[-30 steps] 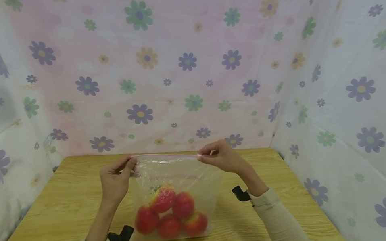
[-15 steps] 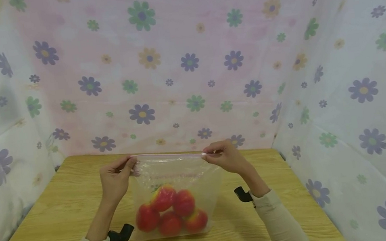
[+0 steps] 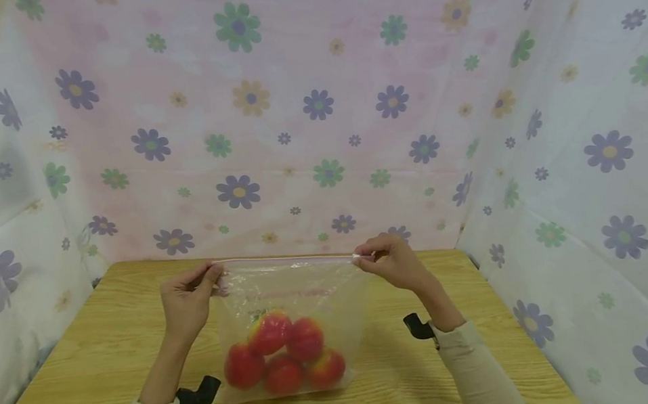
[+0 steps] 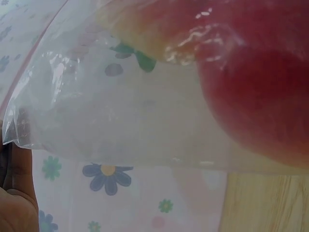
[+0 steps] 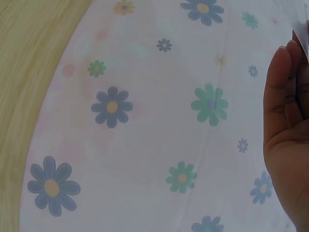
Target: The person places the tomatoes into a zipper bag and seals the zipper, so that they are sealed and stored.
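Observation:
A clear zip bag (image 3: pixel 336 296) stands upright on the wooden table, its pinkish zip edge (image 3: pixel 288 258) stretched across the top. Inside, several red-and-yellow fruits (image 3: pixel 282 373), apple-like, are piled at the bottom. My left hand (image 3: pixel 184 306) pinches the bag's upper left corner between thumb and fingers. With thumb and forefinger, my right hand (image 3: pixel 395 264) pinches the zip edge near its right end, where a small white bit shows at the fingertips. Close up in the left wrist view, the fruits (image 4: pixel 260 96) show blurred through the plastic; the right wrist view catches my right hand (image 5: pixel 289 140) at its edge.
The wood-grain table (image 3: pixel 77 384) extends around the bag on both sides. Flower-print cloth (image 3: pixel 278 85) hangs behind the table and along its left and right. Black curved mounts (image 3: pixel 199 394) sit at both wrists.
My right hand has moved right along the zip edge, from well inside the corner to near the right end. My left hand and the bag have shifted slightly left in the last half second.

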### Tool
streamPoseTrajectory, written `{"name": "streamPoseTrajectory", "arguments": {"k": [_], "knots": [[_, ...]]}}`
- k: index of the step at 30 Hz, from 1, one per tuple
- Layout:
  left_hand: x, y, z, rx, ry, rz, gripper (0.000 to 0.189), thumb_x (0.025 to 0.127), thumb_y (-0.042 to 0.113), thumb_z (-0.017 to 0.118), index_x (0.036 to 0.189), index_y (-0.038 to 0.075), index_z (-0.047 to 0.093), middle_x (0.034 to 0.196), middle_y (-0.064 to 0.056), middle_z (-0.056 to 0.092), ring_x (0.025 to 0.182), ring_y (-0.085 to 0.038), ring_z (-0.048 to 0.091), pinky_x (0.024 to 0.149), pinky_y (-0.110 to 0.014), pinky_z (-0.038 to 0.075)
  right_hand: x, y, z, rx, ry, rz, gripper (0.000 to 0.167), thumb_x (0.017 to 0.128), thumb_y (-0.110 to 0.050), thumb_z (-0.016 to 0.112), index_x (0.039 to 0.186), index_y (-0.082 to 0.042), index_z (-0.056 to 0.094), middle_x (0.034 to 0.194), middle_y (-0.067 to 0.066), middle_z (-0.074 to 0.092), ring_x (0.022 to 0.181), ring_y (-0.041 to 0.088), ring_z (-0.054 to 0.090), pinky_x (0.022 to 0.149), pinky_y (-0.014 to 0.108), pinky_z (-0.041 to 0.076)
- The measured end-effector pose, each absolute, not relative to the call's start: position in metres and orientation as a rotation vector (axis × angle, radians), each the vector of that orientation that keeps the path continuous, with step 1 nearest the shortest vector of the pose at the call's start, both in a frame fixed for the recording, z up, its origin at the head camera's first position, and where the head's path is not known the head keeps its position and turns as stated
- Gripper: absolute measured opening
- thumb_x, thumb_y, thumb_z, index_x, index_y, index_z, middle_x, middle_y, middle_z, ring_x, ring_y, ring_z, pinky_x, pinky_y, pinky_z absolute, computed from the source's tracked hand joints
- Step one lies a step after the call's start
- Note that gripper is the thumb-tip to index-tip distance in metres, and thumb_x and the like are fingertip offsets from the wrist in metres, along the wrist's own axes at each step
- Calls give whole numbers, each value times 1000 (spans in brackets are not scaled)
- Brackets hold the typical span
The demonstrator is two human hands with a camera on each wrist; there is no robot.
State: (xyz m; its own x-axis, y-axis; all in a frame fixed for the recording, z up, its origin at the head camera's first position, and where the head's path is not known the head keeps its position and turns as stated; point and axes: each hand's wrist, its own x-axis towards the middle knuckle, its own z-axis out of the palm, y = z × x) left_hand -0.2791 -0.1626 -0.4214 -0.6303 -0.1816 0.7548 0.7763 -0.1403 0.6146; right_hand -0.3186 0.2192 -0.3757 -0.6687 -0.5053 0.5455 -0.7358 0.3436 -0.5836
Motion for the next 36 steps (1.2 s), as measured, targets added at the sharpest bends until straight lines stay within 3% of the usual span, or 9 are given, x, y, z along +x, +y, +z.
{"name": "streamPoseTrajectory", "arguments": {"k": [10,15,25,31,36], "knots": [[-278,-165,-422,-709,-1452,-1858,13,90,-23,59,100,-29,64,85,0,77,62,-6,70,55,-20,57,-291,220,-356,1070,-2345,1264,10,89,12,69,97,10,76,89,22,73,79,8,66,68,31,60],[-280,-164,-424,-755,-1447,-1893,11,91,-23,58,99,-27,65,83,-2,76,64,-8,68,55,-22,57,-300,226,-373,1018,-2328,1366,11,91,11,67,98,8,76,94,23,72,82,8,66,69,26,60],[-278,-158,-423,-578,-1513,-1881,12,93,-15,63,98,-25,65,79,4,75,59,-6,68,53,-22,57,-310,219,-407,829,-2167,1743,11,97,2,65,102,10,69,83,-4,69,74,7,67,70,28,61],[-278,-155,-423,-559,-1446,-1945,11,92,-16,63,97,-25,65,78,-1,75,56,-8,67,52,-21,56,-303,208,-420,693,-2060,2014,11,102,-4,60,108,2,67,88,-3,69,76,9,67,71,28,61],[-279,-153,-424,-572,-1406,-1969,11,92,-16,63,97,-26,64,79,-3,75,56,-8,67,52,-20,56,-299,201,-426,598,-2078,2060,23,104,-11,58,108,11,62,91,-2,68,76,10,66,70,28,61]]}}
